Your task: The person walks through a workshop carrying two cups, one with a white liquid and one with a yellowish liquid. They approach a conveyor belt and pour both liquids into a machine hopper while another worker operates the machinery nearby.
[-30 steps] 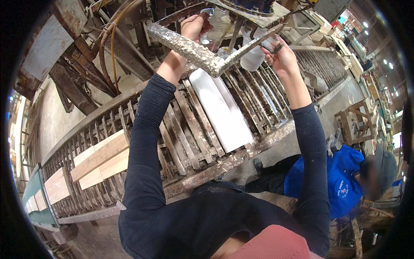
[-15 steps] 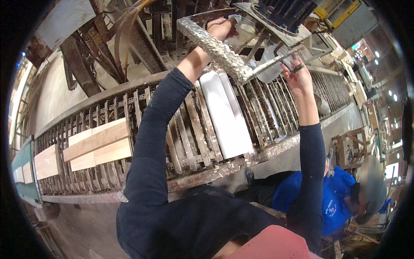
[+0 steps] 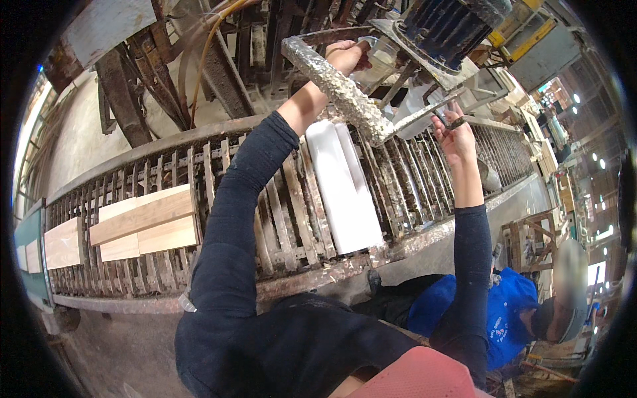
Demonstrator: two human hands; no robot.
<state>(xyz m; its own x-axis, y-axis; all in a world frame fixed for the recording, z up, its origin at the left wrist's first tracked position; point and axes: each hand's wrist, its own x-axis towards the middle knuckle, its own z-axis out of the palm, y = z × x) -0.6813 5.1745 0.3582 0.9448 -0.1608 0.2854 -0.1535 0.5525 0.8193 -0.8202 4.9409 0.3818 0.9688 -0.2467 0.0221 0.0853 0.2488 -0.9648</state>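
My left hand (image 3: pixel 344 58) reaches past a metal frame (image 3: pixel 352 96) crusted with pale residue. Its fingers are curled in beside a clear plastic container (image 3: pixel 380 61), partly hidden, so what they grip cannot be made out. At the frame's right end is my right hand (image 3: pixel 455 140), palm up with bent fingers at a thin crusted rod (image 3: pixel 419 119). A small dark thing (image 3: pixel 456 123) lies across those fingers, its kind unclear. Between the hands hangs whitish translucent plastic (image 3: pixel 413 105). Below the frame, long glossy white pieces (image 3: pixel 345 192) lie across a slatted conveyor (image 3: pixel 285 205).
A dark ribbed motor (image 3: pixel 451 30) sits on a plate above the frame. Bare wooden boards (image 3: pixel 142 222) rest on the conveyor at left. A metal can (image 3: pixel 490 178) stands at right. Beyond the conveyor's near rail is a person in a blue shirt (image 3: pixel 507 318).
The view has shifted slightly, so the frame and motor sit a little lower in it. Both hands stay at nearly the same places by the frame; the white pieces look unmoved.
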